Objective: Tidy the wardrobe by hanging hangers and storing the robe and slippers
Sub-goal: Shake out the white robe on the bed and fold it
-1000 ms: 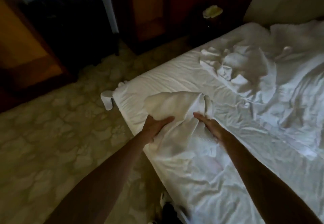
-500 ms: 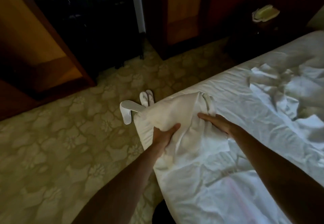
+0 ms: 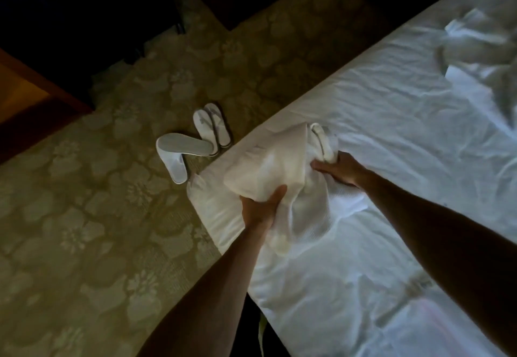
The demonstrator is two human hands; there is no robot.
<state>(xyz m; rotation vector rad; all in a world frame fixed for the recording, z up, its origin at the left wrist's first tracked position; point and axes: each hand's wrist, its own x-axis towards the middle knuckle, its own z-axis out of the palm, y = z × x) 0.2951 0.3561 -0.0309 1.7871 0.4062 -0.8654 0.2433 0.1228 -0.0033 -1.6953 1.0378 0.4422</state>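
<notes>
A white folded robe (image 3: 277, 161) lies bunched at the corner of the bed (image 3: 391, 121). My left hand (image 3: 260, 208) grips its near edge from below, fingers closed on the cloth. At the robe's right side my right hand (image 3: 340, 170) clutches a fold of it. White slippers (image 3: 195, 138) lie on the carpet just left of the bed corner: a pair side by side, and one more flipped sole-up across another.
Patterned green carpet (image 3: 98, 230) covers the floor to the left. Dark wooden furniture (image 3: 30, 96) stands at the far left, with dark luggage behind it. Crumpled white linen (image 3: 481, 49) lies at the bed's far right.
The view has swung left and down, bringing the slippers into full sight. Both hands have tightened on the robe and gathered it, lifting it slightly at the bed corner.
</notes>
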